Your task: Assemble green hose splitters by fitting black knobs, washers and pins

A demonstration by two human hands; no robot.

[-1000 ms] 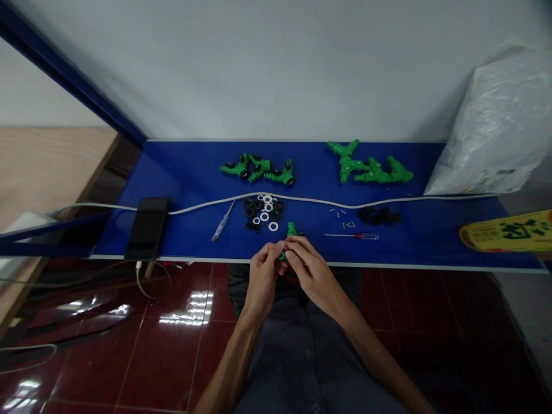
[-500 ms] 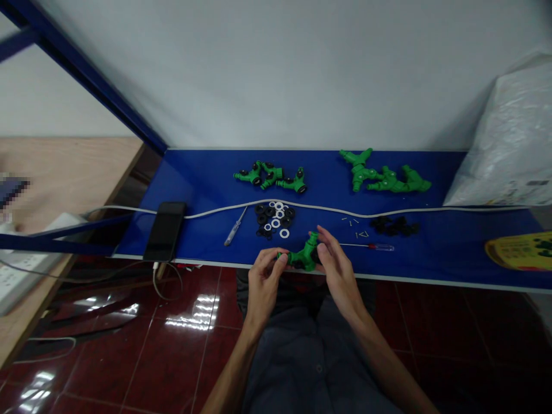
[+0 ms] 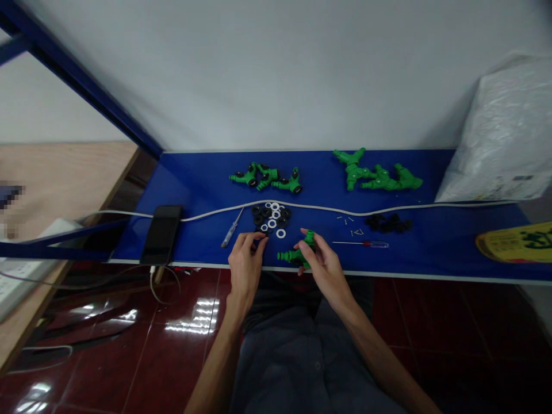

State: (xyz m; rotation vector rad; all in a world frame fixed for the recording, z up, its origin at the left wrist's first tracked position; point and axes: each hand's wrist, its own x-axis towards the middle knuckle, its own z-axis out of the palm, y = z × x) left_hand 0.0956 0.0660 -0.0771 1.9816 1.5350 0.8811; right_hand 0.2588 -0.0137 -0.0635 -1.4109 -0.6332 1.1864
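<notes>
My right hand (image 3: 325, 264) is closed around a green Y-shaped hose connector (image 3: 293, 256) with black parts, just above the front edge of the blue shelf. Its narrow ribbed end points left. My left hand (image 3: 245, 259) is at the near side of a pile of black rings (image 3: 259, 219) and white washers (image 3: 280, 233). Thumb and fingertips come together at thin black O-rings there; whether one is between them is too small to make out. Left of the pile lies a clear-handled screwdriver (image 3: 230, 234).
Behind the cable (image 3: 319, 207) lie green connectors with black valves (image 3: 288, 183) and plain green connectors (image 3: 383, 179). Small screws (image 3: 346, 221), black pieces (image 3: 389, 223) and a red-and-clear screwdriver (image 3: 371, 244) are at right. A phone (image 3: 161, 234), wrapped package (image 3: 500, 132) and yellow bag (image 3: 517, 244) flank them.
My left hand has let go of the connector's narrow end and moved left and up to the small black rings. My right hand keeps the connector, now gripped more fully.
</notes>
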